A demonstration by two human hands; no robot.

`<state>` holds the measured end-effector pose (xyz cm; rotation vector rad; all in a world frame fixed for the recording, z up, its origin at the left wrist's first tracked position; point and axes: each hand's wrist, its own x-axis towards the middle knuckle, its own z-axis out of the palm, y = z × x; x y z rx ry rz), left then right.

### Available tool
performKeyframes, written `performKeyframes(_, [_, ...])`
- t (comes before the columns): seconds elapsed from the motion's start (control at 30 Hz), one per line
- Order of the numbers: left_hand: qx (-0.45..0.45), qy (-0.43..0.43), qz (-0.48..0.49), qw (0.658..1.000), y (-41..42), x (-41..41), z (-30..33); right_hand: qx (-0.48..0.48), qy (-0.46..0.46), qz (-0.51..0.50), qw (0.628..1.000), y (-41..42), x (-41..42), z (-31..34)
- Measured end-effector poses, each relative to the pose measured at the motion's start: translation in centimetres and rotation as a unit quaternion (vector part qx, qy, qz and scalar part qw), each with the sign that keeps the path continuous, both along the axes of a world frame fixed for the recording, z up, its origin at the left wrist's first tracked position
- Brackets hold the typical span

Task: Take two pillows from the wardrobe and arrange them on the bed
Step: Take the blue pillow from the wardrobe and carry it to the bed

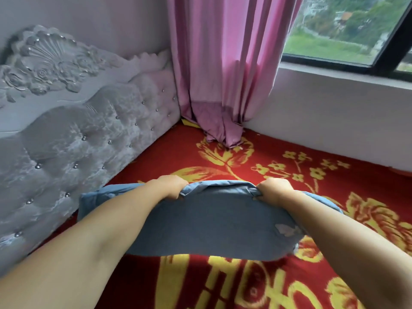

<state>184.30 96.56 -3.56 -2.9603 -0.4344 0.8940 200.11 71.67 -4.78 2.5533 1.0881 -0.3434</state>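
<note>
Left hand (168,187) and right hand (275,189) each clench the far edge of the blue pillow (214,224), fingers curled into bunched cover. Pillow lies near the bed's (256,286) head edge, beside the headboard (73,130). Risk: pulling by the cover alone may shift the filling, leaving it skewed.

Soft daylight enters through the window (347,30) at upper right; shadows lie faint on the bed (289,157), edges bend with wide-angle distortion, and the whole picture is slightly blurred
</note>
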Motion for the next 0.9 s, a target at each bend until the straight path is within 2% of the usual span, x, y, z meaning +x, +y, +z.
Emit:
performKeyframes(0.3, [0.014, -0.041, 0.001, 0.999, -2.8, 7.6, 4.1, 0.032, -0.025, 0.015, 0.999, -1.5, 10.2, 5.2])
performKeyframes(0.6, [0.013, -0.03, -0.001, 0.999, -0.8, 10.5, 5.5, 0.039, -0.019, 0.002, 0.999, -0.5, 11.6, 5.3])
performKeyframes(0.9, [-0.025, -0.025, -0.052, 0.998, 6.2, 13.4, 2.4, 0.023, -0.025, -0.035, 0.999, 4.6, 12.0, 4.0])
